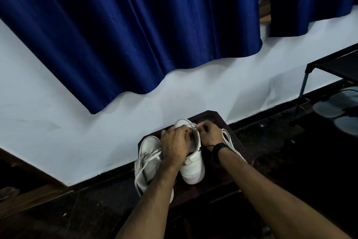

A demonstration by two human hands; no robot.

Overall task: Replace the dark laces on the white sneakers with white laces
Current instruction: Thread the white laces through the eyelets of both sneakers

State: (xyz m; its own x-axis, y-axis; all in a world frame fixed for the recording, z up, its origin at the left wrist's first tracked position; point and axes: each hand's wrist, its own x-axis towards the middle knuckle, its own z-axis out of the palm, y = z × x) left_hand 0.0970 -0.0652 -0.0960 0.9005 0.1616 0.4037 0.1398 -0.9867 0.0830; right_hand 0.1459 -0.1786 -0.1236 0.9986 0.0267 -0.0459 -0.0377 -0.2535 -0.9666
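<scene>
White lace (192, 127) pinched between left hand (175, 145) and right hand (210, 132) over sneaker (192, 169).

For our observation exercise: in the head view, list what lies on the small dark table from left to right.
Left sneaker → left hand → right sneaker → right hand → loose white lace.

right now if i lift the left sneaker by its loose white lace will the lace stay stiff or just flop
Probably flop: the white lace on the left sneaker already droops in slack loops over its side. It looks flat and thin, so it would likely slide through the eyelets first. The sneaker would probably then dangle and swing.
</scene>
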